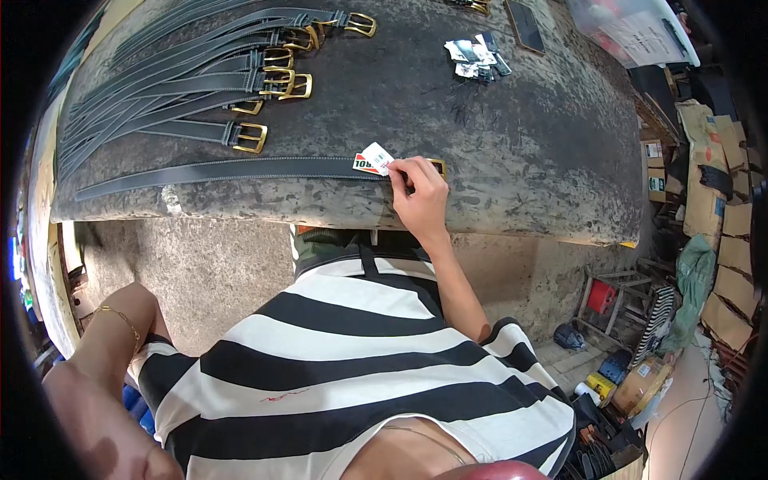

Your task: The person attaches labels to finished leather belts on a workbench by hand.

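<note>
My right hand (420, 192) is over the buckle end of a dark belt (240, 169) lying along the near edge of the table. Its thumb and index finger pinch a small white tag (376, 155), beside a red, white and black label on the belt. Part of the belt's gold buckle (439, 167) shows past the fingers. At the left, below the table edge, is my left hand (147, 306), bent past a wrist with a gold bracelet; its fingers are hidden.
Dark belts with gold buckles (251, 138) lie at the table's (552, 160) upper left. Near the top are a pile of small tags (472, 56), a dark phone-like slab (525, 26) and a plastic bin (632, 32). A metal stool (616, 300) and cardboard stand at the right.
</note>
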A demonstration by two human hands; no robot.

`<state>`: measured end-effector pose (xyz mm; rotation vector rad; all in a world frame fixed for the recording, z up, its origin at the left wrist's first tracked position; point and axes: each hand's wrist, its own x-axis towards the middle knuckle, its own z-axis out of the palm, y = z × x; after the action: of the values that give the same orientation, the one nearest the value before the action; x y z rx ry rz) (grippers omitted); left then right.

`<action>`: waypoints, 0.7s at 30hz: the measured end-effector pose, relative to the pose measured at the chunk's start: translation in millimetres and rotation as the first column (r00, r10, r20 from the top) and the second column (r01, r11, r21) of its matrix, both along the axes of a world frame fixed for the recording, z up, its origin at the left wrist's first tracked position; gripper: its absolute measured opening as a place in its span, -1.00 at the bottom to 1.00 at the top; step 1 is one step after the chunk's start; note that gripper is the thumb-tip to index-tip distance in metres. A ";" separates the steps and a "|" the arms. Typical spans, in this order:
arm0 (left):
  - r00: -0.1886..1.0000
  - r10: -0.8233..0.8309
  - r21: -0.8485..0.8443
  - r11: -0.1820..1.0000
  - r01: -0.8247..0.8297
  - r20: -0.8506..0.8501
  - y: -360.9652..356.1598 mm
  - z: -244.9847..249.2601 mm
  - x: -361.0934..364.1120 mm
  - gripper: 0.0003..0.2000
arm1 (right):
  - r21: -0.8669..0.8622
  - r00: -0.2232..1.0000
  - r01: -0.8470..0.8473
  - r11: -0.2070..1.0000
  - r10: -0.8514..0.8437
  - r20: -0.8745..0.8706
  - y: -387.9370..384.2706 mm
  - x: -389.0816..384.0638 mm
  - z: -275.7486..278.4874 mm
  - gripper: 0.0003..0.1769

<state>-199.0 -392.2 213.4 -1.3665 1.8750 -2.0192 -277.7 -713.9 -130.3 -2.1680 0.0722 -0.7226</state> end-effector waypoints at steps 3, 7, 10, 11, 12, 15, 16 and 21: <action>0.987 0.024 -0.050 0.999 -0.016 0.158 13.0 -2.8 4.3 -0.75 | 0.000 1.000 -0.003 1.000 0.003 0.013 0.0 -0.4 -0.4 -0.90; 0.927 0.072 -0.112 0.993 -0.033 0.368 21.5 -0.9 5.5 -0.77 | 0.022 0.999 0.002 1.000 0.000 -0.054 2.1 -2.1 4.1 -0.89; 0.856 0.108 -0.165 0.986 -0.027 0.506 21.8 -0.2 6.0 -0.78 | 0.025 0.997 0.007 1.000 -0.005 -0.074 1.6 -2.3 3.0 -0.88; 0.827 0.121 -0.182 0.983 -0.023 0.549 21.6 0.3 6.1 -0.79 | 0.015 0.999 0.004 1.000 -0.003 -0.050 1.5 -1.9 1.9 -0.88; 0.827 0.119 -0.182 0.983 -0.020 0.550 11.6 4.6 -2.3 -0.79 | 0.015 0.999 0.007 1.000 -0.006 -0.049 1.0 -2.0 1.6 -0.88; 0.840 0.011 0.375 0.898 0.231 -0.543 -16.3 6.5 -24.9 -0.65 | 0.009 0.999 0.009 1.000 -0.009 -0.043 1.0 -1.7 1.5 -0.88; 0.812 -0.112 0.142 0.962 0.233 -0.572 -14.9 -14.3 -23.3 -0.75 | 0.010 0.998 0.007 1.000 -0.006 -0.055 1.2 -2.2 2.0 -0.87; 0.432 -0.490 -0.199 0.803 0.561 -0.758 -38.5 -30.0 -11.6 -0.86 | 0.015 0.997 0.019 1.000 -0.017 -0.078 1.6 -3.1 5.6 -0.88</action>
<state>-210.5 -430.7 183.5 -2.0736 3.0721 -1.5364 -280.7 -712.3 -124.7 -2.1823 0.1376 -0.6457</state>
